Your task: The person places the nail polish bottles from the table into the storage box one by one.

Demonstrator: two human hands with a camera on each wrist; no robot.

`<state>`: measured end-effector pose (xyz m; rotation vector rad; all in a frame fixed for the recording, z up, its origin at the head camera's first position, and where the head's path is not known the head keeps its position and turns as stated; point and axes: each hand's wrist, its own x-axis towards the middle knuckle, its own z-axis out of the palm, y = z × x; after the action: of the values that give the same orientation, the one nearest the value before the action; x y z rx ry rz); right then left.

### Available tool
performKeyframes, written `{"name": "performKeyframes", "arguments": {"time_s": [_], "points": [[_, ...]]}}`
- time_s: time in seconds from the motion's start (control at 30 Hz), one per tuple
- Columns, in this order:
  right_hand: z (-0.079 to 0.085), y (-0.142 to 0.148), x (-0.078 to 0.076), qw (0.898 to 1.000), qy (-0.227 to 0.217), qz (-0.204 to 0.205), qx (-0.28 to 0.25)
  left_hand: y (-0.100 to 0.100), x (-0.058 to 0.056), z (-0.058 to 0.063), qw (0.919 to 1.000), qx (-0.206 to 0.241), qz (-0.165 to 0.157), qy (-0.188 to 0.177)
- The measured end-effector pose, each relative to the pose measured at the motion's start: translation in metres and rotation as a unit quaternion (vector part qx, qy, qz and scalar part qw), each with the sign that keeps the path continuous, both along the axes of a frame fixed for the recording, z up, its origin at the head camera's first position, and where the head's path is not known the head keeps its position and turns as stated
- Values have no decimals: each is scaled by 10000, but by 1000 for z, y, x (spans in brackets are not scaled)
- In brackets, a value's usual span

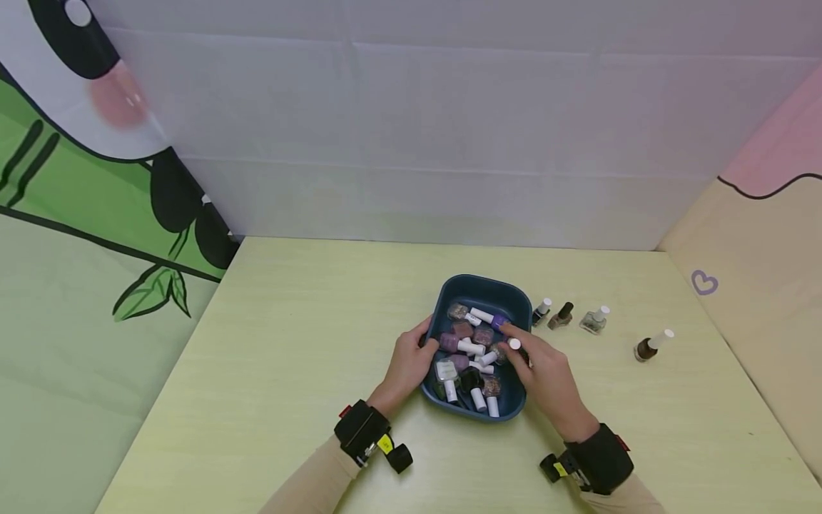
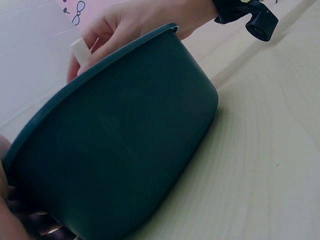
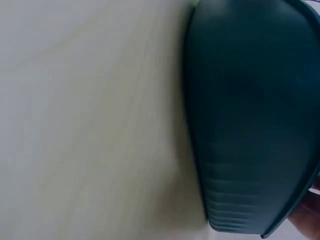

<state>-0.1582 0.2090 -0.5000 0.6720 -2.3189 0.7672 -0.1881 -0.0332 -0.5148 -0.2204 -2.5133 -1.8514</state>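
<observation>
A dark blue bin [image 1: 475,412] stands on the table, holding several nail polish bottles [image 1: 449,343] with mostly white caps. My left hand [image 1: 411,363] grips the bin's left rim, thumb over the edge. In the left wrist view the side of the bin [image 2: 115,130] covers most of the picture. Over the bin's right edge, my right hand [image 1: 546,377] pinches a nail polish bottle by or near its white cap [image 1: 514,344]. That white cap [image 2: 80,51] also shows between thumb and fingers in the left wrist view; the bottle's body is hidden.
Right of the bin stand a dark bottle [image 1: 541,312], a brown bottle with a dark cap [image 1: 561,315], a clear glittery one [image 1: 594,320] and, farther right, a dark brown one [image 1: 652,345]. A pale cloth wall [image 1: 449,143] rises behind the table.
</observation>
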Motion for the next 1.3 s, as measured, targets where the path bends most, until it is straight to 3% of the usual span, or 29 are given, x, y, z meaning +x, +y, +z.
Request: {"name": "performKeyframes", "arguments": {"time_s": [0.23,0.5,0.9,1.3], "points": [[3,-7,-4,9981,-263,346,430,0,1,0,10000,21,-24,-22],[5,-14,-7,9885,-715,865,1017,0,3,2,9998,145,-31,-137],[11,-17,-9,9733,-1294,966,1629,-2,1,3,9998,107,-3,-144],[13,-19,-11,9629,-1241,1101,2130,-2,2,5,9999,141,10,-91]]}}
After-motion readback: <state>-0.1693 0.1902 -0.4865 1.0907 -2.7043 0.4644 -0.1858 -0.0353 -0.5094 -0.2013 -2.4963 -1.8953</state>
